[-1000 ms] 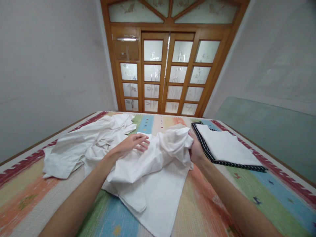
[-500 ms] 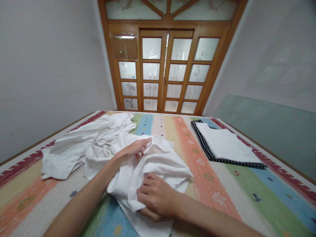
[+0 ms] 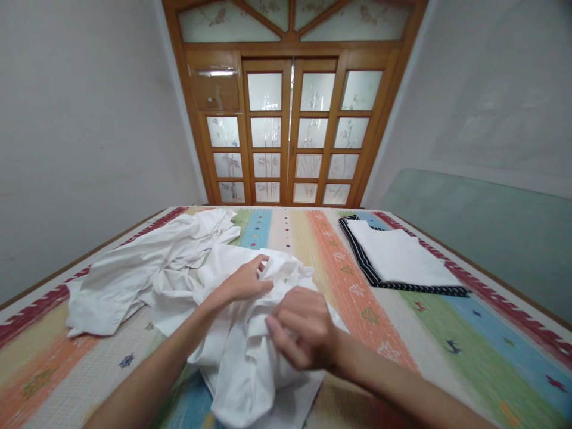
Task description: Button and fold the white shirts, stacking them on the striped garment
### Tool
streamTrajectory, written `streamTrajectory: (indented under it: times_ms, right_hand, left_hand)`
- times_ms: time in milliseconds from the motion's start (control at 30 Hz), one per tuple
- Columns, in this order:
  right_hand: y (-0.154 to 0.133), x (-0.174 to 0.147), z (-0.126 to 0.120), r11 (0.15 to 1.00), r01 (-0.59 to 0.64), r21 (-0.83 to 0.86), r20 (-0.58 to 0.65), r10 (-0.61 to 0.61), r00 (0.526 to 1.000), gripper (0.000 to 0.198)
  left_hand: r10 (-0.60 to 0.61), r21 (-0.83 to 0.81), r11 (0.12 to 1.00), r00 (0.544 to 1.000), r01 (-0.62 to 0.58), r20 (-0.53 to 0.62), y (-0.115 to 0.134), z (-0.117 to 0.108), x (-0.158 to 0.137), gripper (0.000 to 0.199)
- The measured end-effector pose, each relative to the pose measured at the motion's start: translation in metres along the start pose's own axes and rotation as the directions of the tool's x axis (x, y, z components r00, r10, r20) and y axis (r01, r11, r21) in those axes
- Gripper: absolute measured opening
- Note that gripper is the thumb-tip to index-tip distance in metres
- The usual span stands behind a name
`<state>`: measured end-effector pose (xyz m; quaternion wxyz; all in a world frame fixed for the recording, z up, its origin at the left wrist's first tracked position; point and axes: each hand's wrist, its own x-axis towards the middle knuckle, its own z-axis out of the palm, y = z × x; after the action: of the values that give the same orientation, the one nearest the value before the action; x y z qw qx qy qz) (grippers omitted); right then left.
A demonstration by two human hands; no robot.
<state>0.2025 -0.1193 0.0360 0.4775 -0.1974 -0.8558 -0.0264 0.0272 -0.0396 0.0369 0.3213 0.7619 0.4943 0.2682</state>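
A crumpled white shirt (image 3: 243, 381) lies in loose folds in front of me, its collar area near the middle of the table. My left hand (image 3: 248, 277) is at the collar, thumb and curled fingers closed on the cloth. Just right of it and nearer to me, my right hand (image 3: 306, 328) is curled with the fingers bent inward over the folds and seems to pinch the fabric. Its fingertips are partly hidden. One long sleeve (image 3: 134, 274) spreads out to the left, with its cuff toward the table's left side.
On the right lies a folded white garment (image 3: 402, 256) on top of a folded black striped one (image 3: 364, 262). A colourful striped cloth (image 3: 357, 298) covers the table. Beyond the far edge are wooden glass-paned doors (image 3: 290, 137); a pale green panel (image 3: 473, 226) stands at the right.
My right hand has moved up and away from me, closer to the left hand. The shirt's near part has bunched and shifted. The view has tilted slightly.
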Motion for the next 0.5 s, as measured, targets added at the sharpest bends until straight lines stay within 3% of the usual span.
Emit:
streamTrajectory:
  times_ms: [67, 133, 200, 233, 333, 500]
  right_hand:
    - [0.027, 0.015, -0.021, 0.964, -0.264, 0.034, -0.055, 0.266, 0.962, 0.034]
    - [0.058, 0.023, -0.032, 0.854, -0.502, 0.137, -0.001, 0.507, 0.862, 0.033]
    - [0.09, 0.024, -0.035, 0.749, -0.643, 0.159, 0.042, 0.646, 0.762, 0.032]
    - [0.103, 0.022, -0.034, 0.721, -0.678, 0.142, 0.067, 0.676, 0.733, 0.028]
    - [0.131, 0.012, -0.025, 0.712, -0.697, 0.087, 0.235, 0.665, 0.709, 0.021]
    - [0.136, -0.001, -0.015, 0.747, -0.664, -0.041, 0.411, 0.618, 0.67, 0.026]
  left_hand:
    - [0.07, 0.122, 0.991, 0.987, -0.052, -0.147, 0.003, 0.003, -0.003, 0.06]
    - [0.171, 0.275, 0.955, 0.961, -0.109, -0.216, 0.007, 0.006, -0.006, 0.058]
    - [0.229, 0.426, 0.897, 0.947, -0.116, -0.225, 0.013, 0.006, -0.008, 0.049]
    - [0.235, 0.486, 0.868, 0.947, -0.104, -0.218, 0.015, 0.006, -0.009, 0.043]
    - [0.186, 0.599, 0.799, 0.968, -0.052, -0.165, 0.021, 0.004, -0.011, 0.027]
    - [0.028, 0.632, 0.773, 0.992, 0.056, -0.122, 0.02, 0.004, -0.01, 0.017]
